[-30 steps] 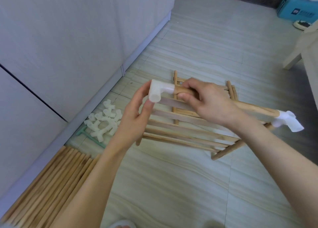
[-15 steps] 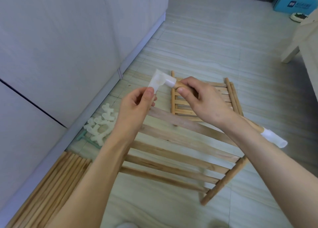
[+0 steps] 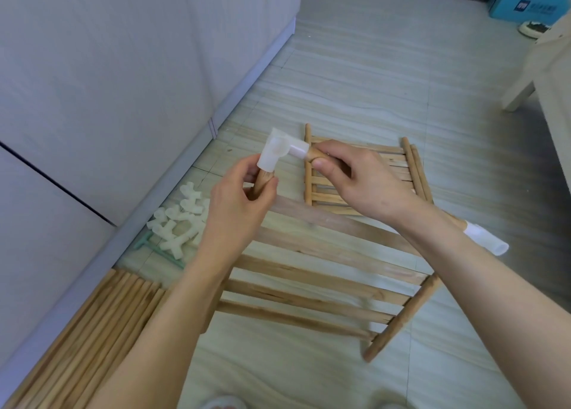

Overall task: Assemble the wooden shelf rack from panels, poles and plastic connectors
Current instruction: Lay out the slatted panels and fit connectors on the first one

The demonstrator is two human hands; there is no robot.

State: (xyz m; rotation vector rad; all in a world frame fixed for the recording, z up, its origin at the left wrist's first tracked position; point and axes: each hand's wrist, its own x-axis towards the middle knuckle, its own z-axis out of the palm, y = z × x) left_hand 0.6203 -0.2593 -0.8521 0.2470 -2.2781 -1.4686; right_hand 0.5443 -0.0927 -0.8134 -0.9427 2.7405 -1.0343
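I hold a slatted wooden panel (image 3: 309, 272) tilted above the floor. A white plastic connector (image 3: 278, 153) sits on its far left corner. My left hand (image 3: 238, 204) grips the panel's left side pole just below that connector. My right hand (image 3: 355, 180) grips the far rail pole where it enters the connector. A second white connector (image 3: 485, 241) caps the same rail's right end, beyond my right wrist. Another slatted panel (image 3: 361, 173) lies flat on the floor behind my hands.
A heap of loose white connectors (image 3: 179, 223) lies by the wall base on the left. Several wooden poles (image 3: 92, 331) lie bundled at the lower left. A pale furniture leg (image 3: 522, 90) and a blue box (image 3: 525, 0) stand at the far right.
The held panel has swung lower and closer to me, its slats now spread out below my hands. My left hand moved from the connector's end to the side pole beneath it.
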